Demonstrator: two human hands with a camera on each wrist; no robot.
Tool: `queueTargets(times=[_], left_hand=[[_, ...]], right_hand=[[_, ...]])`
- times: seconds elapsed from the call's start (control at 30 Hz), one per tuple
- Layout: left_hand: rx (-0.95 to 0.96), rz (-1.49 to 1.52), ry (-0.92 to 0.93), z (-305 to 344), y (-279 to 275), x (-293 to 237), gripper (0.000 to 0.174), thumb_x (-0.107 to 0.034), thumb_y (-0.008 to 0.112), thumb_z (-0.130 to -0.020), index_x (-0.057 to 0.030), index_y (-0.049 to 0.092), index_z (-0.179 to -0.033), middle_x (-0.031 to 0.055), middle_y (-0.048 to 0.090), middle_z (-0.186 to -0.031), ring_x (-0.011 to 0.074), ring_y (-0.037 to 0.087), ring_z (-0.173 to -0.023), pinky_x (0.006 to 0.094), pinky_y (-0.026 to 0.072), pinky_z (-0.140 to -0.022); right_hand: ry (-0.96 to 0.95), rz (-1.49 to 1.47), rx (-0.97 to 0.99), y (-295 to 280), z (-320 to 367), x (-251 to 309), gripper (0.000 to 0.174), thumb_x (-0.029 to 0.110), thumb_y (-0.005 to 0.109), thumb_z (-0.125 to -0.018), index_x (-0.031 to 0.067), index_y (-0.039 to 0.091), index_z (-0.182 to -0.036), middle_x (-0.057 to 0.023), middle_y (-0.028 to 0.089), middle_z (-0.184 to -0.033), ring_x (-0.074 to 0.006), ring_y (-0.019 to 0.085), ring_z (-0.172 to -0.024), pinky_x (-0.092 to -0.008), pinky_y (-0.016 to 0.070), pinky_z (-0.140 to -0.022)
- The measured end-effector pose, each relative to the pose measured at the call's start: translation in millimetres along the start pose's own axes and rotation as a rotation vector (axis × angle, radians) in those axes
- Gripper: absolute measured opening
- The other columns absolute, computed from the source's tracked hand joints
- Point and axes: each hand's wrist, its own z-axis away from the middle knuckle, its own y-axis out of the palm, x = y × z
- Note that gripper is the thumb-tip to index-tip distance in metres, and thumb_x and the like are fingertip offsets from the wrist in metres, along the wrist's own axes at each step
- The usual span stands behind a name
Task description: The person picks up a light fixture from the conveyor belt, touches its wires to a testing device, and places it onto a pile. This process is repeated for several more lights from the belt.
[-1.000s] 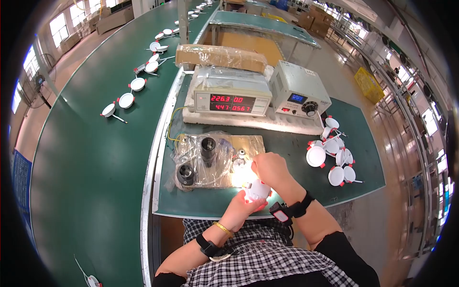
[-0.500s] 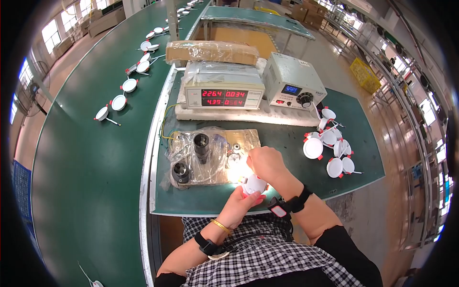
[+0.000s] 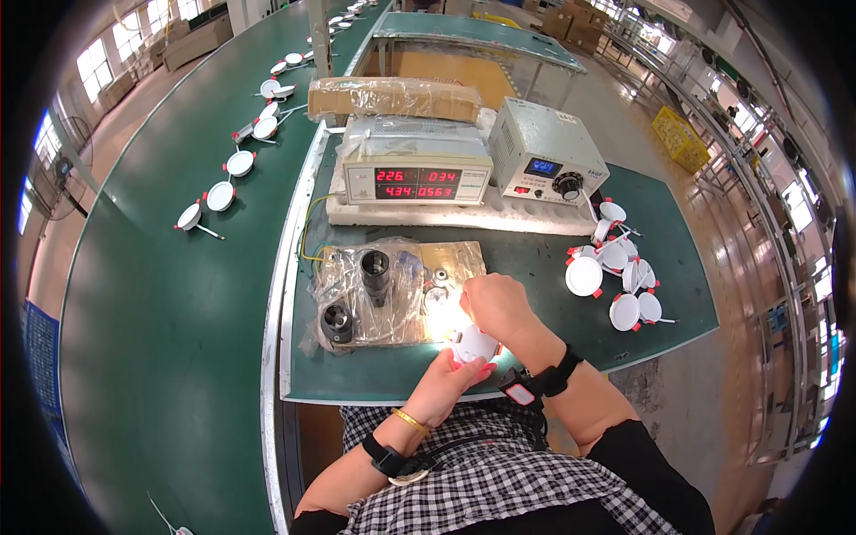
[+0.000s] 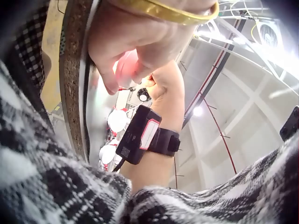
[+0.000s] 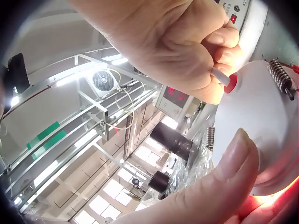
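Observation:
My left hand (image 3: 437, 385) grips a round white LED downlight (image 3: 475, 346) by its rim, thumb pressed on the back of its housing. The lamp is lit, with bright light spilling onto the board beside it. Spring clips (image 5: 281, 78) show on the housing in the right wrist view. A short white cable (image 5: 219, 76) leaves the housing through a red grommet (image 5: 231, 84) and runs into the curled fingers of my right hand (image 3: 501, 308). The cable's far end is hidden by those fingers. This hand stays at the right edge of a plastic-wrapped board (image 3: 401, 328).
Two black lamp sockets (image 3: 375, 266) stand on the board. Behind it are a power meter (image 3: 419, 185) with red digits and a grey regulator box (image 3: 553, 165) with a dial. Several downlights (image 3: 584, 277) lie at right; more line the green bench (image 3: 160, 294) at left.
The head view has shifted slightly, and the meter's upper right reading has gone from 0.0 to about 0.034. Both hands keep their hold on the lit downlight and its cable.

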Motion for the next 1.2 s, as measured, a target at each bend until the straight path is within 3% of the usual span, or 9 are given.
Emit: queueTargets(times=[0.3, 0.37, 0.5, 0.57, 0.97, 1.03, 1.1, 1.2], left_hand=[[-0.011, 0.005, 0.001, -1.8, -0.3, 2.4, 0.036, -0.013, 0.055, -0.096, 0.0019, 0.04, -0.126, 0.0111, 0.052, -0.125, 0.02, 0.056, -0.112, 0.0331, 0.0465, -0.1], [-0.021, 0.005, -0.001, -1.9, -0.1, 3.0, 0.036, -0.014, 0.054, -0.096, 0.0019, 0.041, -0.126, 0.0108, 0.052, -0.124, 0.0196, 0.055, -0.112, 0.0332, 0.0465, -0.1], [-0.022, 0.009, 0.011, -2.3, 0.3, 3.4, 0.035, -0.014, 0.053, -0.097, 0.0028, 0.041, -0.125, 0.0106, 0.053, -0.124, 0.0182, 0.056, -0.111, 0.0325, 0.0468, -0.099], [-0.026, 0.011, 0.012, -2.1, 0.7, 2.5, 0.035, -0.014, 0.053, -0.097, 0.003, 0.041, -0.125, 0.0105, 0.053, -0.123, 0.0178, 0.056, -0.111, 0.0323, 0.0469, -0.099], [0.019, -0.09, 0.025, 1.6, 2.5, -0.7, 0.039, -0.011, 0.059, -0.094, 0.0034, 0.042, -0.126, 0.0105, 0.055, -0.121, 0.0175, 0.057, -0.108, 0.0321, 0.046, -0.098], [-0.008, -0.058, 0.037, 1.8, 3.6, -1.7, 0.033, -0.01, 0.062, -0.091, 0.0016, 0.052, -0.12, 0.0065, 0.06, -0.114, 0.0129, 0.058, -0.103, 0.0289, 0.0458, -0.091], [-0.007, -0.05, 0.042, 0.0, 0.9, -0.1, 0.034, -0.012, 0.062, -0.091, 0.002, 0.051, -0.12, 0.0068, 0.06, -0.114, 0.0134, 0.058, -0.104, 0.0291, 0.0459, -0.092], [-0.001, -0.016, 0.027, -1.6, -1.0, 3.5, 0.036, -0.015, 0.061, -0.093, 0.0026, 0.049, -0.122, 0.0077, 0.059, -0.116, 0.0147, 0.057, -0.107, 0.0297, 0.0459, -0.095]], right_hand=[[0.013, 0.011, 0.003, 1.6, 0.3, -0.5, 0.015, 0.017, 0.063, -0.076, 0.0041, 0.071, -0.077, -0.0188, 0.068, -0.075, -0.0341, 0.068, -0.073, -0.0428, 0.0542, -0.066], [-0.039, 0.016, -0.054, 7.9, -0.3, -5.2, 0.021, 0.021, 0.057, -0.081, 0.0055, 0.068, -0.072, -0.0172, 0.066, -0.069, -0.0348, 0.066, -0.067, -0.0447, 0.0538, -0.062], [-0.053, 0.014, -0.061, 6.7, 0.0, -4.8, 0.021, 0.021, 0.057, -0.081, 0.0054, 0.068, -0.072, -0.0172, 0.066, -0.069, -0.035, 0.067, -0.067, -0.0447, 0.0539, -0.063], [-0.019, 0.018, -0.02, 1.6, 0.7, -1.3, 0.015, 0.019, 0.065, -0.075, 0.0045, 0.071, -0.076, -0.0187, 0.068, -0.075, -0.0334, 0.069, -0.073, -0.0424, 0.0545, -0.065], [-0.03, 0.018, -0.016, -0.3, 1.5, -1.8, 0.015, 0.018, 0.064, -0.076, 0.0046, 0.071, -0.077, -0.0179, 0.068, -0.075, -0.0333, 0.068, -0.073, -0.0426, 0.0542, -0.065], [-0.047, 0.021, -0.05, 3.8, 2.8, -4.2, 0.016, 0.019, 0.061, -0.077, 0.0049, 0.069, -0.074, -0.018, 0.067, -0.072, -0.0337, 0.068, -0.07, -0.0431, 0.0537, -0.063], [-0.079, 0.022, -0.084, 1.4, 0.6, -1.1, 0.019, 0.019, 0.058, -0.079, 0.0051, 0.068, -0.071, -0.0182, 0.065, -0.069, -0.0341, 0.067, -0.067, -0.0437, 0.0533, -0.061], [-0.012, 0.026, 0.017, -5.2, 1.4, 2.0, 0.016, 0.019, 0.064, -0.076, 0.0046, 0.071, -0.078, -0.0174, 0.067, -0.074, -0.0331, 0.068, -0.073, -0.0432, 0.0538, -0.065]])
